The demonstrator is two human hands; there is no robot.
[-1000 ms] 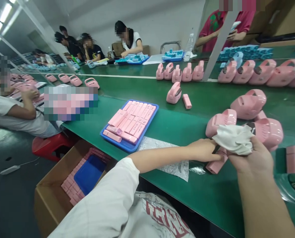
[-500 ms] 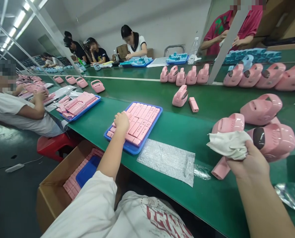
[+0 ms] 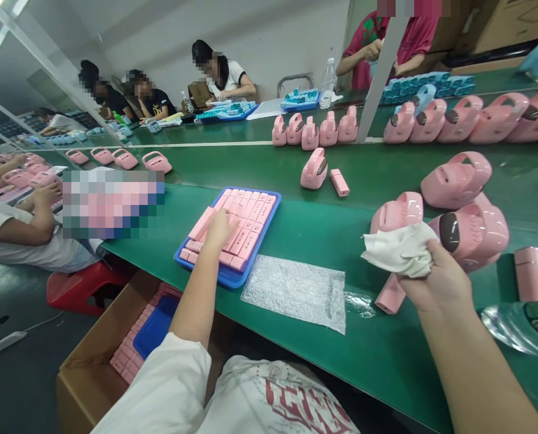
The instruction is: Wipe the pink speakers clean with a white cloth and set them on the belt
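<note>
My left hand [image 3: 222,230] rests on a blue tray [image 3: 236,279] filled with rows of pink rectangular pieces [image 3: 246,241]. Its fingers are spread over the pieces, partly hidden by the hand itself. One long pink piece [image 3: 201,223] sits raised at the tray's left side, beside that hand. On the right, my right hand [image 3: 441,280] is closed on a white cloth [image 3: 398,250]. Just behind the cloth stand glossy pink handled housings [image 3: 477,232], and a small pink block [image 3: 391,295] lies under the hand.
A clear bubble-wrap bag [image 3: 296,292] lies right of the tray. More pink housings [image 3: 314,169] stand further back, near a metal post [image 3: 380,78]. An open carton [image 3: 83,355] is below the table's left edge. Co-workers sit at left and across the table.
The view has turned slightly to the right. My left hand has gone from curled to spread, and a long piece now shows raised beside it. My right hand keeps the cloth.
</note>
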